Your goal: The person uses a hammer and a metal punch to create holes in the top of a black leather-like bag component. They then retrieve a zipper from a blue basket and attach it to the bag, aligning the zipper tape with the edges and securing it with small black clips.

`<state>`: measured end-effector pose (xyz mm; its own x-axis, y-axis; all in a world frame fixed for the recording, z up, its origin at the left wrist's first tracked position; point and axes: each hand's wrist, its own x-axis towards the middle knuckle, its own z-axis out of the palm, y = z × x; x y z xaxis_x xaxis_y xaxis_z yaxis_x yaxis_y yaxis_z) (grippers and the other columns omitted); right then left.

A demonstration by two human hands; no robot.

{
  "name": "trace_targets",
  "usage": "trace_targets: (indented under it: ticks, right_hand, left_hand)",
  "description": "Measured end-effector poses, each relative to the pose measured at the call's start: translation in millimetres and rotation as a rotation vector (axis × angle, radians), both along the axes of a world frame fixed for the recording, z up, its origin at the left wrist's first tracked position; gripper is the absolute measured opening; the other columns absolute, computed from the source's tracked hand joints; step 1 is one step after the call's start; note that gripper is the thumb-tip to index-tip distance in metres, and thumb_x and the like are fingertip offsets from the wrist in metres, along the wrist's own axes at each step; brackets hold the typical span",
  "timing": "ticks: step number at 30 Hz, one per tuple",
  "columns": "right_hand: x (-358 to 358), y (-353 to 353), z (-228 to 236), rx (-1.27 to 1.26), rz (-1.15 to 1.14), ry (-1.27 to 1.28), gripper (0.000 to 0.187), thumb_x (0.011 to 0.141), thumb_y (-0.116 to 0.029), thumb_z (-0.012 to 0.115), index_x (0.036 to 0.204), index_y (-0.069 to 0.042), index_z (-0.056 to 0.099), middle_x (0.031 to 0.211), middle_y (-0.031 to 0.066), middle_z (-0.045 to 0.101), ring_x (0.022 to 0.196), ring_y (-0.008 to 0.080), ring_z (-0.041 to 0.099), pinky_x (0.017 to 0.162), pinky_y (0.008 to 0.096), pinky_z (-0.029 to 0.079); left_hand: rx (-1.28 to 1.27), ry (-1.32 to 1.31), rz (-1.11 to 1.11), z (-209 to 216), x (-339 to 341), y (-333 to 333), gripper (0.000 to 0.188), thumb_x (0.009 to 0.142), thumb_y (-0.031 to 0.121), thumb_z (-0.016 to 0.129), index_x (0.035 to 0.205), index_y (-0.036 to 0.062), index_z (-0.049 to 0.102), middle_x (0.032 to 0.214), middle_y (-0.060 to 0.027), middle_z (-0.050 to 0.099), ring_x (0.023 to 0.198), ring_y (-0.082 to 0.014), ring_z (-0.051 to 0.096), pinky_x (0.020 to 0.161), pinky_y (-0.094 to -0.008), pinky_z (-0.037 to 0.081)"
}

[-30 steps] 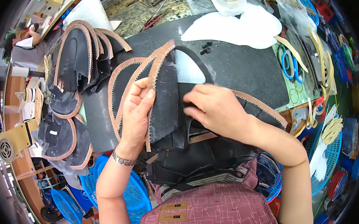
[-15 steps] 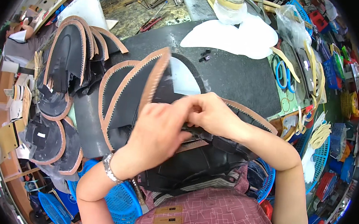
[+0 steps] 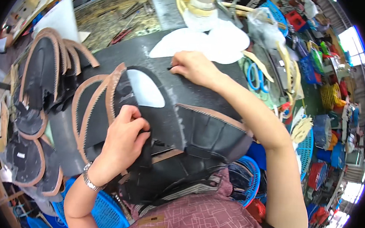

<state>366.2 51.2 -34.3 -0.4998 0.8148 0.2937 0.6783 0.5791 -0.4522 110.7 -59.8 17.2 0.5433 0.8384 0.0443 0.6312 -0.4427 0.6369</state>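
My left hand point(image 3: 125, 137) is closed around the edge of a black leather shoe upper point(image 3: 163, 123) with a brown zigzag-stitched rim. A pale blue-white insert point(image 3: 146, 88) lies on its inner face. Farther off, my right hand point(image 3: 194, 67) reaches over the black work mat point(image 3: 201, 88), thumb and fingers pinched at a small dark bit that they mostly hide. White sheet pieces point(image 3: 228, 41) lie just beyond it. Another black upper with a brown edge point(image 3: 215, 131) lies at the right, near my apron point(image 3: 192, 216).
Stacked black uppers point(image 3: 41, 70) stand at the left, with more below them. Blue-handled scissors point(image 3: 255, 76) lie right of the mat. A white-wrapped pot point(image 3: 200, 15) stands at the back. Blue baskets point(image 3: 106, 210) sit below the bench on both sides.
My right hand has left the upper and moved forward to the small dark bits on the mat. The left hand still grips the upper, now lower and flatter. The view has turned rightward.
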Motion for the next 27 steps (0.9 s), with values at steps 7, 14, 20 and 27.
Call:
trace_targets:
  ticks: [7,14,20,27]
  right_hand:
    - [-11,-45,61,-0.413,-0.122,0.454,0.015,0.085,-0.013,0.056,0.093,-0.001,0.060,0.075,0.0026,0.058,0.068,0.0107,0.057,0.062,0.0258,0.045]
    - [-59,-127,48,-0.908,-0.064,0.793,0.018,0.093,-0.013,0.050,0.098,0.000,0.060,0.088,0.0048,0.056,0.067,0.0088,0.056,0.061,0.0231,0.048]
    - [-62,-132,38,-0.848,-0.120,0.730,0.019,0.092,-0.013,0.053,0.104,-0.001,0.062,0.096,0.0053,0.059,0.080,0.0095,0.058,0.067,0.0237,0.049]
    - [-76,-137,30,-0.571,-0.142,0.658,0.027,0.087,-0.007,0.059,0.113,-0.003,0.057,0.089,0.0076,0.063,0.078,0.0140,0.060,0.067,0.0274,0.049]
  left_hand:
    - [0.071,-0.216,0.070,-14,5,-8,0.012,0.069,-0.001,0.065,0.078,0.0045,0.059,0.084,-0.0067,0.055,0.085,-0.0240,0.054,0.075,-0.0339,0.041]
    - [0.023,-0.195,0.011,-11,-1,-12,0.031,0.070,0.000,0.066,0.099,0.0079,0.057,0.078,-0.0025,0.060,0.082,-0.0222,0.053,0.076,-0.0344,0.036]
    - [-0.156,-0.289,0.085,-14,-4,-10,0.052,0.070,0.001,0.068,0.118,0.0062,0.050,0.085,-0.0017,0.064,0.093,-0.0206,0.056,0.088,-0.0332,0.037]
    - [-0.117,-0.320,0.079,-19,-8,-11,0.059,0.072,0.001,0.068,0.126,0.0076,0.045,0.080,-0.0016,0.065,0.089,-0.0191,0.057,0.090,-0.0332,0.035]
